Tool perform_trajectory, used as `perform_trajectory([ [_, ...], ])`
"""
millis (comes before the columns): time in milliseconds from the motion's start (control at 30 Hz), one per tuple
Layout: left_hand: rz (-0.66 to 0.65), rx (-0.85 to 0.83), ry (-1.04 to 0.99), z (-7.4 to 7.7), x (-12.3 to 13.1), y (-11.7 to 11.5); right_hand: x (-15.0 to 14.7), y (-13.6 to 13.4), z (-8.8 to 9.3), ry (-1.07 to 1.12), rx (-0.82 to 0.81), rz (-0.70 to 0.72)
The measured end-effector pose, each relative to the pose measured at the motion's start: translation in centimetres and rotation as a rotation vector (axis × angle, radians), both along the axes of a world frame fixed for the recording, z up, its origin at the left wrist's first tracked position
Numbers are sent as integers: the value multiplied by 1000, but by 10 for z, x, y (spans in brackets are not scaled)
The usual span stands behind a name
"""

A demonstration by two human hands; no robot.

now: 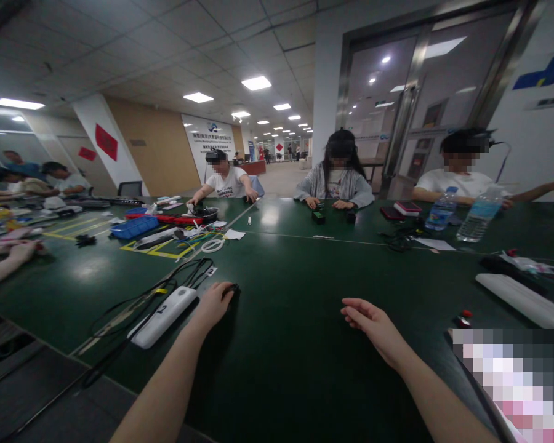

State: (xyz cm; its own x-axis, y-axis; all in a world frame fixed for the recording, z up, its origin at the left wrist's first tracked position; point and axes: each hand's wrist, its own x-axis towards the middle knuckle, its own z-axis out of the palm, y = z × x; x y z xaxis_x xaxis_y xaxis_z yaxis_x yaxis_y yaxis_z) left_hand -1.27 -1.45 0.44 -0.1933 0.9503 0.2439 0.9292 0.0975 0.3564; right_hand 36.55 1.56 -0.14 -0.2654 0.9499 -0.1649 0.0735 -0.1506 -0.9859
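My left hand (215, 303) rests on the dark green table (286, 344), its fingers closed over a small black object (232, 288). A white power bank (164, 315) with black cables (143, 298) lies just to its left. My right hand (369, 323) hovers above the table near the middle, fingers loosely stretched and apart, with nothing in it. A small red-topped item (464, 318) lies to the right of that hand.
Three people sit across the table; water bottles (480, 215) and a blue tray (133, 226) stand on it. Another person's arm (4, 261) lies at the left edge. A long white bar (524, 299) sits at right. A pixelated block (512, 381) covers the lower right.
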Motion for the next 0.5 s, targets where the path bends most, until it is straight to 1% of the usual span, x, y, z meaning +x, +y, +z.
perform_trajectory([
  [100, -15, -1, -33, -1, -4, -1, 1, 1, -1, -7, -5, 0],
  [300, 10, -9, -42, -1, -4, -1, 2, 3, -5, -18, 2, 2],
  [500, 7, -10, 127, 0, -1, 0, 1, 2, -3, -18, -4, -4],
])
